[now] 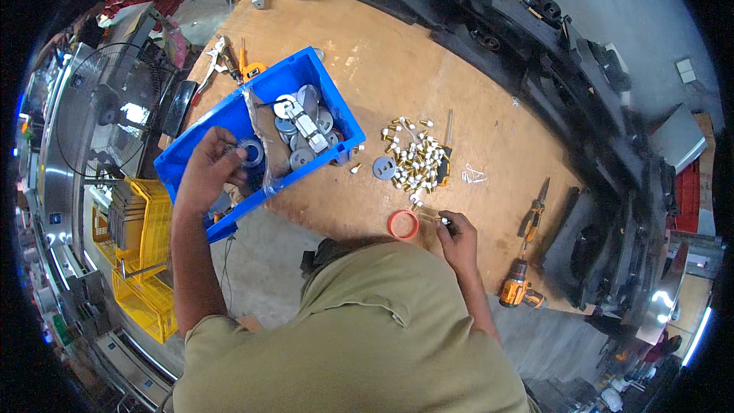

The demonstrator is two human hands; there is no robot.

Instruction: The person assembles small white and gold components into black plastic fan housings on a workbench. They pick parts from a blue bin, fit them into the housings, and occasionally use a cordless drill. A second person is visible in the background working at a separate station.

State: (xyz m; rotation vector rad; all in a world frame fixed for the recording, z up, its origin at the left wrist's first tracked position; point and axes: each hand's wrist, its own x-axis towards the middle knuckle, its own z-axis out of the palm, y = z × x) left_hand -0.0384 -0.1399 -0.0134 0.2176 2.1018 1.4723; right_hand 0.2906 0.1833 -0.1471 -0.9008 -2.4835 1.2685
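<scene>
One counter [367, 57]: smooth tan wood.
Blue bin [302, 73]: rigid plastic, cardboard-like divider [258, 126] across it.
My left hand [218, 164]: inside the bin, fingers half-curled at a grey ring [252, 153]; I can't tell whether it's gripped.
My right hand [459, 239]: thumb and fingertips pinched on a small white-tipped piece [444, 220], near the counter's edge.
Grey ring: round, probably light, stiff; best taken by its rim.
Fittings [418, 157]: heaped, white and brass-coloured, likely slick.

L hand [210, 168] blurry, pc [444, 220] in R hand [459, 239] too small for ID.
</scene>
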